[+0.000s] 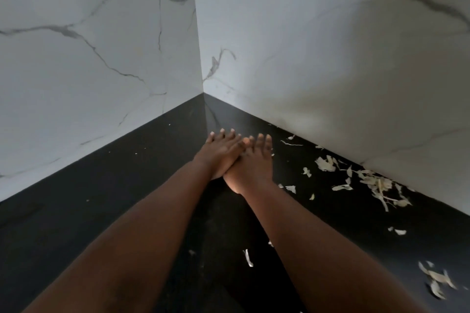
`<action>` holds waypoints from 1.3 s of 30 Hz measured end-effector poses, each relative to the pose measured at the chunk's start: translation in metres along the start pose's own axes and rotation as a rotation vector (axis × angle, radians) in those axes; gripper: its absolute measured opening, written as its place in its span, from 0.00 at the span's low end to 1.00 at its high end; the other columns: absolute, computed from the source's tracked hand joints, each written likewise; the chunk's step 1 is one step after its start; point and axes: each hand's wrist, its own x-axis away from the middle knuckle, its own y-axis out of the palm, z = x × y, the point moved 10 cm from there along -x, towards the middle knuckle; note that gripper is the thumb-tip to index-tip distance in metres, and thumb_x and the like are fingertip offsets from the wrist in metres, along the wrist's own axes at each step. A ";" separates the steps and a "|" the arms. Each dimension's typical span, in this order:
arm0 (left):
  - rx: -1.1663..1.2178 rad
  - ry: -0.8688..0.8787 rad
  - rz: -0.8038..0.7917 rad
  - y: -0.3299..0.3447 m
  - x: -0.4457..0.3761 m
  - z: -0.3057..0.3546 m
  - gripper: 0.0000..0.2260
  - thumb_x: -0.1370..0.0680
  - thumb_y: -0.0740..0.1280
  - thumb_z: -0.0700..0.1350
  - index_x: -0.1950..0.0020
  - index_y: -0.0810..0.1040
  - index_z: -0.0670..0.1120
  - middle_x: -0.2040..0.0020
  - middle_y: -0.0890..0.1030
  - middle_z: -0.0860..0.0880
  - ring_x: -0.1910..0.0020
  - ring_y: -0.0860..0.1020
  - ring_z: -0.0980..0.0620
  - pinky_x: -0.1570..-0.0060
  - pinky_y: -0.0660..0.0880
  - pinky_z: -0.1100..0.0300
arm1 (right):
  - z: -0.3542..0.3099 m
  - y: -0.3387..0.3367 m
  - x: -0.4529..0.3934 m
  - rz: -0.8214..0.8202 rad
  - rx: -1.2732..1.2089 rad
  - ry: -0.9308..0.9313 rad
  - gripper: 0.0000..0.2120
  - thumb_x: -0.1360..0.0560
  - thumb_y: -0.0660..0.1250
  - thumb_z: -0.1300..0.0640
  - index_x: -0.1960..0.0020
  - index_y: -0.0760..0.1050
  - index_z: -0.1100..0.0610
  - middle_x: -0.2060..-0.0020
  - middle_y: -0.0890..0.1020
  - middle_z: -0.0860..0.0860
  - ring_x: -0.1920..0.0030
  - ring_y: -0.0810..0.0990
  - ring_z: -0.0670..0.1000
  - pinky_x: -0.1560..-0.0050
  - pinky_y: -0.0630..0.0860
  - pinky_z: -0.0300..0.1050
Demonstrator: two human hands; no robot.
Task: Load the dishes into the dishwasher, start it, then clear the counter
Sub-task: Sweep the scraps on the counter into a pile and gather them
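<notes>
We see white marble walls (pixel 330 46) meeting in a corner above the black counter (pixel 76 211). Our left hand (pixel 218 154) and right hand (pixel 251 162) lie flat there, fingers straight, grasping nothing, the left overlapping the right. Pale peel scraps (pixel 376 183) are strewn along the right wall, right of both hands and apart from them, pointing every way. No writing shows.

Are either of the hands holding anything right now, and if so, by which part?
Nothing is held. The left hand and right hand lie flat with straight fingers on the black counter near the corner, overlapping. The pale peel scraps lie untouched to the right.
</notes>
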 end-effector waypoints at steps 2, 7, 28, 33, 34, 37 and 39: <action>-0.081 0.088 -0.019 0.009 0.012 0.039 0.22 0.15 0.46 0.51 0.20 0.49 0.49 0.20 0.49 0.45 0.22 0.44 0.43 0.25 0.40 0.49 | 0.029 0.003 0.030 -0.036 -0.073 0.086 0.33 0.19 0.46 0.45 0.21 0.39 0.61 0.22 0.46 0.63 0.23 0.41 0.64 0.26 0.34 0.62; 0.064 0.146 -0.117 0.034 0.056 0.103 0.23 0.15 0.44 0.53 0.21 0.49 0.51 0.20 0.47 0.51 0.22 0.40 0.51 0.25 0.39 0.56 | 0.068 0.017 0.107 -0.149 -0.138 0.239 0.33 0.19 0.47 0.46 0.22 0.38 0.62 0.22 0.43 0.62 0.22 0.42 0.63 0.24 0.40 0.59; 0.712 -0.063 -0.231 0.046 0.251 0.191 0.48 0.33 0.47 0.80 0.22 0.59 0.50 0.21 0.56 0.50 0.22 0.47 0.52 0.24 0.42 0.50 | 0.172 -0.044 0.333 -0.071 -0.639 0.216 0.17 0.19 0.55 0.50 0.35 0.75 0.51 0.39 0.80 0.49 0.40 0.77 0.49 0.40 0.72 0.45; 0.349 -0.013 -0.146 0.045 0.281 0.178 0.63 0.48 0.33 0.85 0.20 0.49 0.50 0.20 0.50 0.51 0.22 0.45 0.52 0.25 0.40 0.54 | 0.255 -0.037 0.422 0.056 -0.732 0.259 0.20 0.23 0.56 0.35 0.43 0.78 0.45 0.47 0.82 0.44 0.48 0.79 0.44 0.41 0.76 0.49; 0.321 -0.007 -0.154 0.050 0.289 0.180 0.62 0.47 0.33 0.85 0.20 0.47 0.50 0.20 0.49 0.51 0.22 0.44 0.53 0.25 0.40 0.55 | 0.263 -0.028 0.441 0.041 -0.694 0.260 0.29 0.27 0.55 0.28 0.36 0.74 0.44 0.40 0.78 0.42 0.41 0.76 0.44 0.37 0.73 0.46; 0.282 0.025 -0.176 0.067 0.305 0.195 0.60 0.43 0.35 0.84 0.20 0.43 0.49 0.20 0.46 0.51 0.23 0.40 0.54 0.25 0.38 0.56 | 0.276 0.012 0.492 -0.059 -0.572 0.257 0.54 0.41 0.49 0.15 0.22 0.54 0.43 0.25 0.61 0.44 0.25 0.59 0.46 0.27 0.59 0.45; 0.249 0.058 -0.149 0.075 0.311 0.212 0.58 0.42 0.34 0.84 0.21 0.40 0.49 0.20 0.42 0.51 0.24 0.38 0.56 0.25 0.37 0.57 | 0.271 0.033 0.515 -0.099 -0.502 0.242 0.61 0.45 0.48 0.13 0.21 0.42 0.45 0.22 0.48 0.44 0.23 0.45 0.45 0.24 0.46 0.44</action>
